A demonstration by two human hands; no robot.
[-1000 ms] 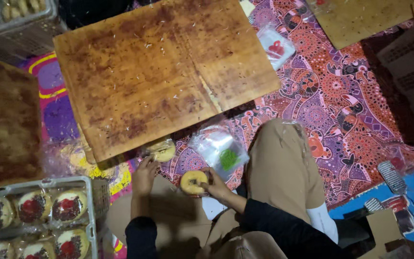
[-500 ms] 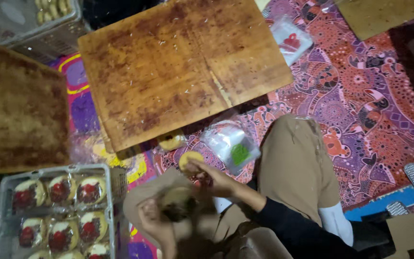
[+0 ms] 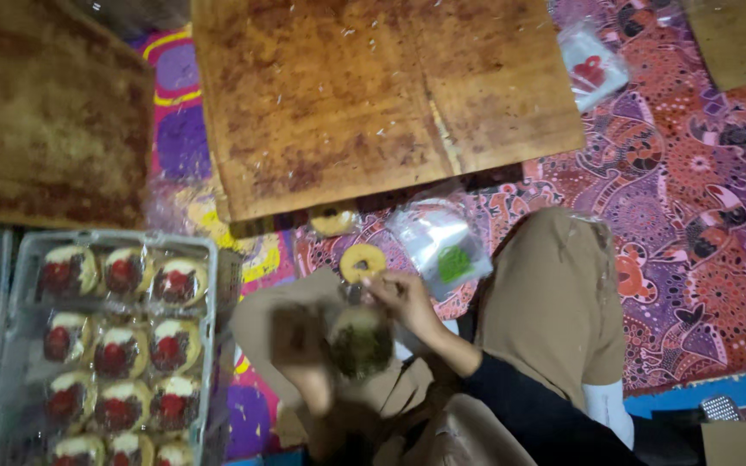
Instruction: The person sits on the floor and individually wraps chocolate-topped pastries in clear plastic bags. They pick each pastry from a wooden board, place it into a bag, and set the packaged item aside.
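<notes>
From the head camera, the person sits on a patterned purple mat (image 3: 692,198) with tan-clad legs folded beneath a low wooden tabletop (image 3: 373,95). The right hand (image 3: 403,298) reaches forward over the lap, its fingers (image 3: 380,280) clamped together on the near edge of a round, pale yellow ring-shaped pastry (image 3: 362,261), which hangs just off the tabletop's near edge, above the mat. The left hand (image 3: 304,345) is blurred and lies lower over the lap; it seems to cup a second round pastry with a dark green top (image 3: 360,341), though it cannot be told whether its fingers are shut on it or only under it. Another pale pastry (image 3: 332,221) lies half under the tabletop's near edge. Just right of the right hand, a clear plastic bag with a green patch (image 3: 442,250) rests on the mat against the knee. Off the tabletop's far right corner lies a clear bag with a red patch (image 3: 593,65). At the left, on the floor, a clear plastic tray (image 3: 200,250) holds rows of round cakes with red centres (image 3: 118,354). A second brown wooden board (image 3: 45,112) fills the upper left.
</notes>
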